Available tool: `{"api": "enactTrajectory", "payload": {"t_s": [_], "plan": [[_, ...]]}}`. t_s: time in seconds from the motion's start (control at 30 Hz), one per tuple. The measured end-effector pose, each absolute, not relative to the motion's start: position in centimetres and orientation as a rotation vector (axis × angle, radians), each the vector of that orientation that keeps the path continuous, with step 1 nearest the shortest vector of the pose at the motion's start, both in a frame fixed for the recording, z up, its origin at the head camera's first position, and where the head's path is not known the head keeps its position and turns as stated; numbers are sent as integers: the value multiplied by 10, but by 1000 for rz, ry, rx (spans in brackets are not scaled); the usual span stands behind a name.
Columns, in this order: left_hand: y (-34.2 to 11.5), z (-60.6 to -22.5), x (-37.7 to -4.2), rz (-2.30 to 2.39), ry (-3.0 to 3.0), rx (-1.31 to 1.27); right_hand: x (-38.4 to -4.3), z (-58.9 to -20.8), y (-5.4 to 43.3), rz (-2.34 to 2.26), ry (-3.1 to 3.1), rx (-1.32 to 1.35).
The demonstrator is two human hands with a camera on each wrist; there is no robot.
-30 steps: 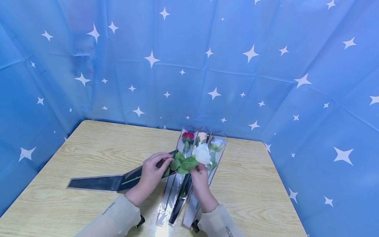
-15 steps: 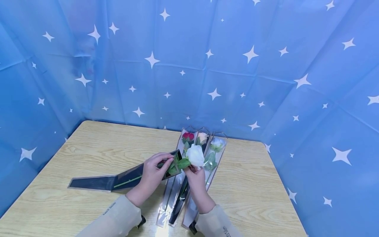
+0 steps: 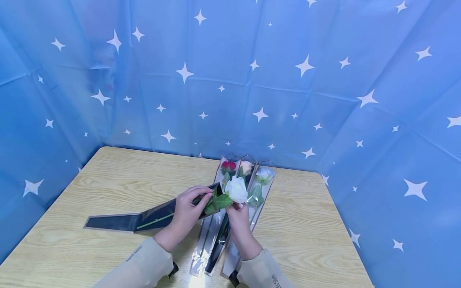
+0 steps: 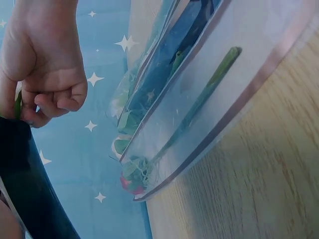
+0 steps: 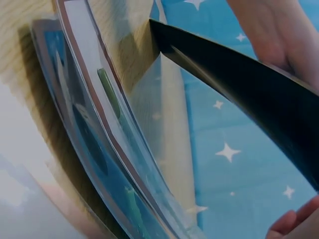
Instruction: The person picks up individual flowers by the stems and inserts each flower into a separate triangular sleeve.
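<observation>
A white artificial rose (image 3: pixel 236 190) lies partly inside a long black flower sleeve (image 3: pixel 111 223), its bloom and some green leaves (image 3: pixel 224 201) sticking out of the mouth. Through the sleeve its green stem (image 3: pixel 155 221) shows, slanting to the lower left. My left hand (image 3: pixel 187 210) pinches the sleeve near its mouth. Just below the bloom, my right hand (image 3: pixel 239 224) pinches the rose; its fingertips are partly hidden. In the left wrist view the right hand (image 4: pixel 47 64) has curled fingers at a bit of green above the black sleeve (image 4: pixel 32 184).
Beneath the hands lie wrapped roses side by side: a red one (image 3: pixel 228 166), a cream one (image 3: pixel 246 167) and a pale blue one (image 3: pixel 264 175). The wooden table (image 3: pixel 306 224) meets a blue star-patterned curtain (image 3: pixel 223 100) at its back and sides.
My right hand has moved left with the white rose, and more leaves are inside the sleeve. The stem reaches farther left. Over the last half second there is barely any motion.
</observation>
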State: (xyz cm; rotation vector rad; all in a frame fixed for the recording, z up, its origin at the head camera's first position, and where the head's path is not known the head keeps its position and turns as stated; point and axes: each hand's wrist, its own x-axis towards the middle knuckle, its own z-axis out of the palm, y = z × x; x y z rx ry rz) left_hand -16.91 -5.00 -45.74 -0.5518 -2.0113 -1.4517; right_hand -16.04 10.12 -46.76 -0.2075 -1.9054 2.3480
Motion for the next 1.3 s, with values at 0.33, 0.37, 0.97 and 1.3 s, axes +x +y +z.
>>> {"api": "enactTrajectory", "payload": {"t_s": [0.33, 0.37, 0.97, 1.3], "plan": [[-50, -457, -169, -1445, -2013, -538, -158, -468, 98, 2367, -1956, -76], [-51, -457, -169, -1446, -2010, -534, -158, -469, 98, 2364, -1959, -83], [-58, -453, -170, -1449, -1943, -452, -155, -471, 116, 2362, -2052, 96], [-58, -453, -170, -1510, -1919, -462, -151, -477, 130, 2211, -2170, -29]]}}
